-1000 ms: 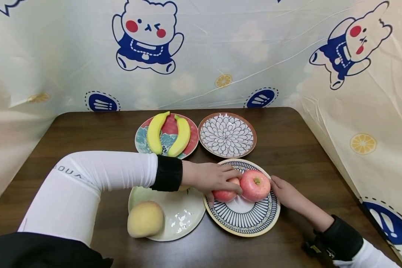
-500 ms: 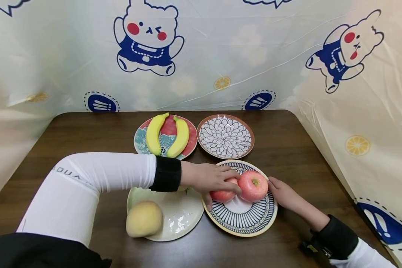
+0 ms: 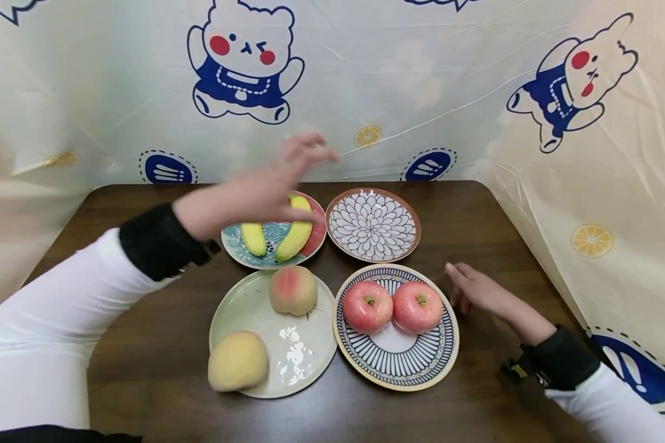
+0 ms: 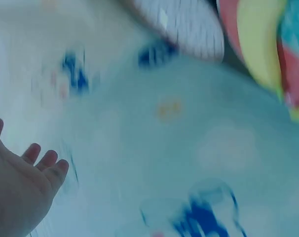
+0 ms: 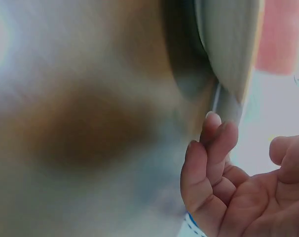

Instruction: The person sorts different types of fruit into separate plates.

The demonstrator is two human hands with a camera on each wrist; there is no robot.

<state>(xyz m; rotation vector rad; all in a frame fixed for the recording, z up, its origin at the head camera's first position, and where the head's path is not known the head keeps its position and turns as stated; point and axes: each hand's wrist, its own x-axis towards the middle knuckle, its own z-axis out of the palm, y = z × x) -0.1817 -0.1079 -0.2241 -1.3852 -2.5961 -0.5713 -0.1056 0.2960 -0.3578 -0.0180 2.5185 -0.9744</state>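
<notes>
Blurred by motion, my left hand is raised in front of the plate with two bananas, fingers spread and holding nothing. In the left wrist view its fingers are apart. My right hand hovers just right of the blue-and-white patterned plate, fingers loosely bent with nothing in them. On that plate two red apples sit side by side. Left of it, a pale green plate bears two peaches, one at the back and one at the front left rim.
Behind the apples stands a brown-rimmed plate with a flower pattern. The banana plate, red and teal, is to its left. All plates rest close together on a dark wooden table. A printed cloth hangs behind and beside the table.
My left hand has let go of the left apple and moved up and left, uncovering the back peach. My right hand has come off the plate's rim slightly.
</notes>
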